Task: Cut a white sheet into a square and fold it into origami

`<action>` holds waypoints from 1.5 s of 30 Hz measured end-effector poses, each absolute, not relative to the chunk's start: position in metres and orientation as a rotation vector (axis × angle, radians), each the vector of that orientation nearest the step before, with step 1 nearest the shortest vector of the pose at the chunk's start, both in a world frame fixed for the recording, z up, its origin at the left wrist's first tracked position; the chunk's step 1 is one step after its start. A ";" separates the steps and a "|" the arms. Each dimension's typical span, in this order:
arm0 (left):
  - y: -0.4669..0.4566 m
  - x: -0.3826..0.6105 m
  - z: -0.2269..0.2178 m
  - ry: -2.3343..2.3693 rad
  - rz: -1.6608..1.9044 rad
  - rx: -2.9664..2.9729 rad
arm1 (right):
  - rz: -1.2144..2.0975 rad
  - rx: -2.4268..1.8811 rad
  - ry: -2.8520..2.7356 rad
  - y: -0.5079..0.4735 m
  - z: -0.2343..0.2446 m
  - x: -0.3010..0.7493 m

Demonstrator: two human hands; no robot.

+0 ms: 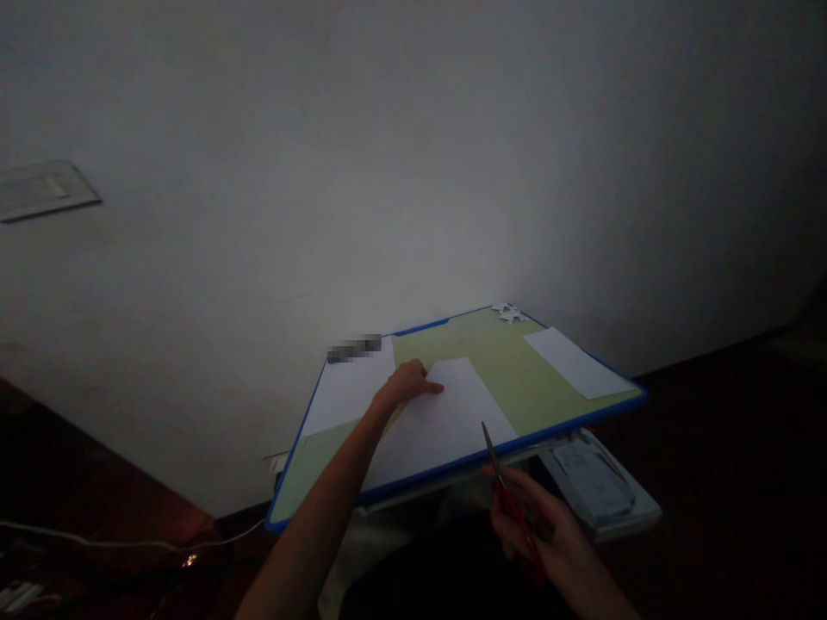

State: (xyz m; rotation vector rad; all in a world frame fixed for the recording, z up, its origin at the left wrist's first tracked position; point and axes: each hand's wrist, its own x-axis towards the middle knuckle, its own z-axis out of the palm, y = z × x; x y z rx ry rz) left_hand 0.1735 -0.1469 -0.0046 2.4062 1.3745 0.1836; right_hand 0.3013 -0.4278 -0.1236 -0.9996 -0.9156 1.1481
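Note:
My left hand point(408, 381) is at the upper left edge of a white sheet of paper point(449, 430), its thumb lying across the top and its other fingers curled and partly hidden. The sheet rests on a pale green tabletop point(510, 370) with a blue rim and reaches its near edge. Just off that edge, my right hand point(533, 517) is closed around red-handled scissors point(494, 454). Their blades look closed and point up towards the paper without touching it.
Another white sheet point(345, 387) lies at the left, with a blurred-out object point(355, 348) on its far end. A narrower sheet point(575, 362) is at the right. Cut paper pieces point(512, 314) sit in the far corner, against the wall point(413, 172). An open drawer point(600, 482) juts out below.

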 end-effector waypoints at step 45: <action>-0.308 0.079 0.014 0.985 1.612 1.252 | 0.844 -0.590 -0.844 -0.322 -0.011 0.260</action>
